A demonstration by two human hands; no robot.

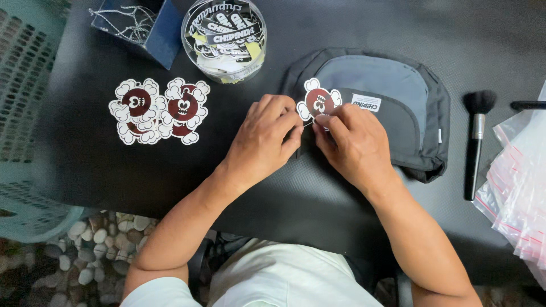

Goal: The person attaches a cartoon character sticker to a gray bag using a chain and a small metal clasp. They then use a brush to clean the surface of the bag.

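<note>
At the far left of the dark surface [284, 204] a teal basket [28, 113] is seen, then a loose stack of flower-shaped tags [159, 111] with dark red faces, and behind them a blue box [149, 25] and a clear round tub [223, 38] of stickers. The left hand [264, 139] is curled, its fingertips pinched near the lower edge of one more flower-shaped tag [318, 102]; whether a thread or fastener is gripped there cannot be told. That tag is held over the near edge of a grey pouch [381, 102] and is judged light, thin and fairly stiff, easily creased, best taken by its rim or lower lobe. The right hand [355, 145] is closed in a pinch on the tag's lower edge, thumb and forefinger pressed to it. The pouch is judged soft and limp. Further right lie a black brush [476, 142] and clear zip bags [520, 187].
</note>
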